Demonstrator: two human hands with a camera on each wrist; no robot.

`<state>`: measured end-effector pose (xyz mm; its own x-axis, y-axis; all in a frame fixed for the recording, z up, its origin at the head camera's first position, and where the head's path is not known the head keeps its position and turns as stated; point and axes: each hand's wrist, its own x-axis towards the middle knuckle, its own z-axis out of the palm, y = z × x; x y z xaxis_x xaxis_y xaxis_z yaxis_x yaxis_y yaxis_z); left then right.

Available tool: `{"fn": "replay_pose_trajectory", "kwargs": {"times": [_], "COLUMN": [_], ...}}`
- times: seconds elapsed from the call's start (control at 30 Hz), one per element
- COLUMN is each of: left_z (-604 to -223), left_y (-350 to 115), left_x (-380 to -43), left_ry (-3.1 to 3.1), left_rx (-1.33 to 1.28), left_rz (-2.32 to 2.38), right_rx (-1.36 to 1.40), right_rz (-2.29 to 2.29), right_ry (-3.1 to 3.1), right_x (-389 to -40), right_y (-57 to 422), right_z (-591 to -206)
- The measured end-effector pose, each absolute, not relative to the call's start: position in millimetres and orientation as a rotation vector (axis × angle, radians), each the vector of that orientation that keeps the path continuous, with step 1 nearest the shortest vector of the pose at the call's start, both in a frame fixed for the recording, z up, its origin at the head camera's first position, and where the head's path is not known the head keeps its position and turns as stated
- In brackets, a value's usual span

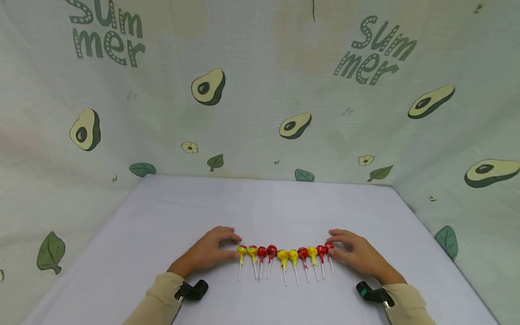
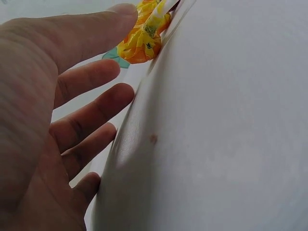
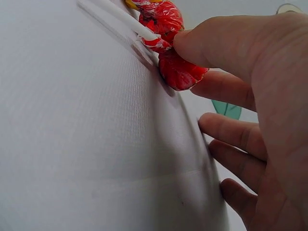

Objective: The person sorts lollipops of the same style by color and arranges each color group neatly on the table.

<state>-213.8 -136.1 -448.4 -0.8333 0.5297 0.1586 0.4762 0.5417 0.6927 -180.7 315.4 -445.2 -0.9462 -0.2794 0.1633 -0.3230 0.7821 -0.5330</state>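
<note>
A row of several lollipops with red or yellow wrappers lies across the white table, white sticks toward me. At the row's left end, my left hand (image 1: 208,251) has its fingers spread and loosely bent beside a yellow lollipop (image 2: 139,45). The left thumb tip overlaps that wrapper in the left wrist view; the other fingers stay apart from it. My right hand (image 1: 358,255) holds the red lollipop (image 3: 180,72) at the right end between thumb and index finger. Beside it lies another red lollipop (image 1: 321,250). Yellow lollipops (image 1: 293,256) lie mid-row.
The white table (image 1: 260,207) extends around the row. Behind it hangs a pale cloth (image 1: 252,122) printed with avocados, leaves and lettering, which also borders both sides. Black wrist devices (image 1: 195,290) sit on both wrists.
</note>
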Motion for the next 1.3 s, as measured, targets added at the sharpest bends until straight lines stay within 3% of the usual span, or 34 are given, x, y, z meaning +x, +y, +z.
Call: {"fn": "replay_pose_trajectory", "kwargs": {"times": [1.3], "left_z": [-448.2], "left_y": [-132.1], "left_x": [-214.1], "left_ry": [2.742], "left_rx": [0.897], "left_rz": [1.149], "right_rx": [0.334], "right_rz": [0.986], "right_ry": [-2.829], "right_x": [-181.2], "right_y": [311.2], "right_z": [-443.7]}}
